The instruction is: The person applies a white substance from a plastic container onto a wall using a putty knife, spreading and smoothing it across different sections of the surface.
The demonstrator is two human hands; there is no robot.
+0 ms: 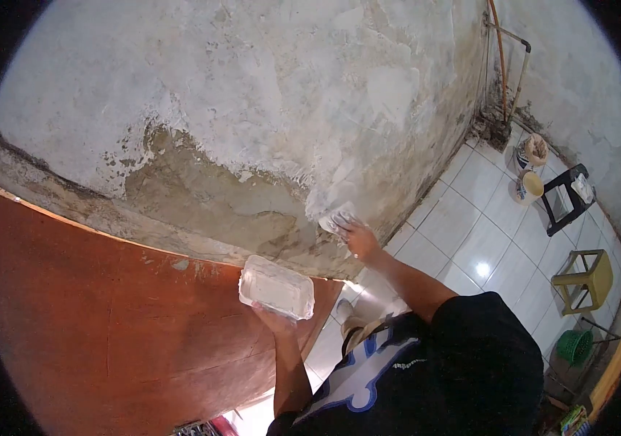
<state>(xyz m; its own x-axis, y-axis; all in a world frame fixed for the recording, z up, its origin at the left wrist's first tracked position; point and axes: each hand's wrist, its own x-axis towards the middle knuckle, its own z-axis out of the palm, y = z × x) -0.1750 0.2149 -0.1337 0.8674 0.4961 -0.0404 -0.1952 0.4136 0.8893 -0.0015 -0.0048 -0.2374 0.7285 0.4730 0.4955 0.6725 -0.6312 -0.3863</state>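
Observation:
My left hand (276, 317) holds a white rectangular tub (277, 288) from below, its open top showing whitish paste inside. Higher and to the right, my right hand (354, 235) grips a small whitish spreader (338, 216) and presses it against the wall (274, 94). Wet white paste (329, 198) lies on the wall around the spreader. Left of it is a bare grey-brown patch (209, 196) with ragged white edges. The fingers of my left hand are partly hidden under the tub.
Below the wall is a reddish-brown surface (107, 312). On the tiled floor (463, 232) at right stand a bucket (536, 149), a yellowish container (530, 186), a black stool (565, 200), a yellow stool (592, 280) and a green basket (574, 347). Pipes (501, 58) run up the corner.

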